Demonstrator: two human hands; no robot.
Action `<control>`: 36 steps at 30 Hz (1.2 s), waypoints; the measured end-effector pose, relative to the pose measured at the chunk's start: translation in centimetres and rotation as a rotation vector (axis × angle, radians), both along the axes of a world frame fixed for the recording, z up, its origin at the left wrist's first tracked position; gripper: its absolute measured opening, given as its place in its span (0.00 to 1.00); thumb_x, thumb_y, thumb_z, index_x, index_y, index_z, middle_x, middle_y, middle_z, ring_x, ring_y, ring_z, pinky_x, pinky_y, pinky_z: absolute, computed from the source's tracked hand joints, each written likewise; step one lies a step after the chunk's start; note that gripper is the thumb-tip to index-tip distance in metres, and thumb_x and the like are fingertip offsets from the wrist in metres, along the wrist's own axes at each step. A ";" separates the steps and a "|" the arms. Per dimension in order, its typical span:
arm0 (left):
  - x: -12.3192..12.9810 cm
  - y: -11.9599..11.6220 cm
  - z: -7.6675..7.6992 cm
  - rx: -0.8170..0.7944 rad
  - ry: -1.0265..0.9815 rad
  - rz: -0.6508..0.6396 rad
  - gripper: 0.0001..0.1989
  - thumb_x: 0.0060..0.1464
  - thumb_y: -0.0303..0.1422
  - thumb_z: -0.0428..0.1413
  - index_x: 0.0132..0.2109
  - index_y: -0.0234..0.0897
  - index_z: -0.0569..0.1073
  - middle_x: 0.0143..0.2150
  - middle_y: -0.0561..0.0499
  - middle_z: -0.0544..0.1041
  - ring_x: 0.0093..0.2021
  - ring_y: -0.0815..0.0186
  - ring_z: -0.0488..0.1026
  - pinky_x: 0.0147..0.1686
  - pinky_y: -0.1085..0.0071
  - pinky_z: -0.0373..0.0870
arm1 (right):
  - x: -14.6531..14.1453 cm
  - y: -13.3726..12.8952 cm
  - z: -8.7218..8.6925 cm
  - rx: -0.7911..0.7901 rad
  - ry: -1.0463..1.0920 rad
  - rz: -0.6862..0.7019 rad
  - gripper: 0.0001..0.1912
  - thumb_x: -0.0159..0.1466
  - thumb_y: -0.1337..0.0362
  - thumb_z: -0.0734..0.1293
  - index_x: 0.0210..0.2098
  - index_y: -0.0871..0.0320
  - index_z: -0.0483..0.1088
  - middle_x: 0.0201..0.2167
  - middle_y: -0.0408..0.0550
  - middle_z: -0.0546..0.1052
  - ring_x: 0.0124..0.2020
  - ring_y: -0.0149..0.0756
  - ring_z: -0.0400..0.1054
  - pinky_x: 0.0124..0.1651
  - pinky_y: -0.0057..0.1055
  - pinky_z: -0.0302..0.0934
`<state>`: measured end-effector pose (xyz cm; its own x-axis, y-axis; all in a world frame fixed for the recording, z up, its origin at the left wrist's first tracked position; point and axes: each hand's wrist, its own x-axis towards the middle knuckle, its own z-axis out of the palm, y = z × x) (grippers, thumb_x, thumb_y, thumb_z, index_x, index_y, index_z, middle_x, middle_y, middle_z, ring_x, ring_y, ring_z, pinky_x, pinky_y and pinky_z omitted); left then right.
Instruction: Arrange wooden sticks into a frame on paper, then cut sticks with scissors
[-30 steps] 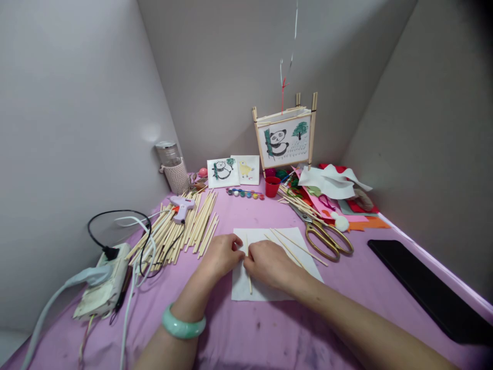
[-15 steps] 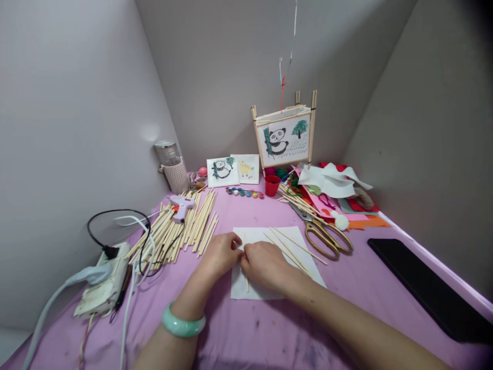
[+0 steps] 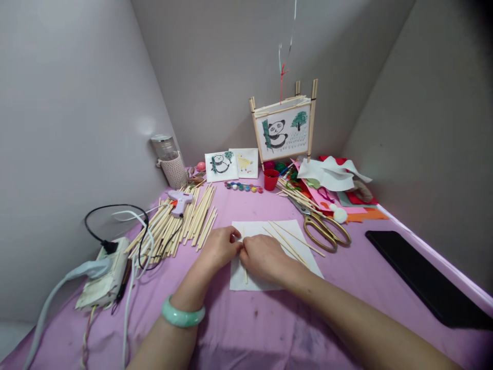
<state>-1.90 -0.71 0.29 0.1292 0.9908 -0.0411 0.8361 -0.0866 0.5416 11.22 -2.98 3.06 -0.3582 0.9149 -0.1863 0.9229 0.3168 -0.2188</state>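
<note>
A white sheet [image 3: 235,280] lies on the table in front of me, and both my hands meet over its left part. A thin wooden stick [image 3: 246,276] runs lengthwise under my fingers, its near end showing below them. My left hand [image 3: 221,247] pinches at the stick with thumb and forefinger, a green bangle [image 3: 183,313] round its wrist. Closed with the fingers curled under, my right hand [image 3: 262,257] presses on the same stick; its fingertips are hidden. To the right, several loose thin sticks [image 3: 290,241] lie across the sheet.
A pile of wooden sticks [image 3: 196,218] with a glue gun [image 3: 179,202] on it lies left, beside a power strip [image 3: 106,280] and cables. Scissors [image 3: 323,231] and coloured felt [image 3: 365,214] are at right. A panda lantern [image 3: 285,131] and red cup [image 3: 271,180] stand behind.
The whole scene sits slightly higher in the picture, as the camera has tipped down a little. Both hands keep the same place at the stick.
</note>
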 end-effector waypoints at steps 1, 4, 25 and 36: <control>0.0 0.0 0.0 -0.002 0.001 -0.003 0.12 0.44 0.26 0.56 0.38 0.35 0.77 0.27 0.51 0.76 0.28 0.66 0.70 0.31 0.72 0.59 | 0.0 0.1 0.0 -0.004 -0.001 0.000 0.18 0.64 0.64 0.56 0.41 0.64 0.76 0.37 0.61 0.79 0.41 0.49 0.74 0.38 0.34 0.64; -0.1 0.1 -0.2 -0.004 0.003 -0.015 0.13 0.43 0.25 0.56 0.39 0.35 0.77 0.26 0.52 0.75 0.27 0.68 0.69 0.30 0.73 0.59 | 0.0 0.2 -0.2 -0.015 -0.003 0.001 0.18 0.64 0.64 0.57 0.41 0.64 0.76 0.37 0.60 0.79 0.41 0.48 0.74 0.39 0.33 0.63; -0.3 0.3 -0.8 0.020 0.008 -0.017 0.17 0.43 0.24 0.58 0.43 0.36 0.76 0.27 0.54 0.76 0.28 0.69 0.69 0.31 0.74 0.59 | 0.1 0.4 -0.3 -0.015 -0.001 -0.006 0.18 0.64 0.64 0.57 0.41 0.64 0.76 0.37 0.61 0.79 0.41 0.48 0.74 0.39 0.33 0.63; -0.2 0.3 -0.8 0.028 0.012 -0.034 0.18 0.43 0.24 0.57 0.44 0.39 0.78 0.27 0.54 0.76 0.29 0.68 0.70 0.32 0.73 0.60 | 0.1 0.3 -0.2 -0.020 0.005 -0.028 0.18 0.63 0.64 0.57 0.42 0.65 0.76 0.37 0.62 0.79 0.42 0.49 0.74 0.39 0.33 0.63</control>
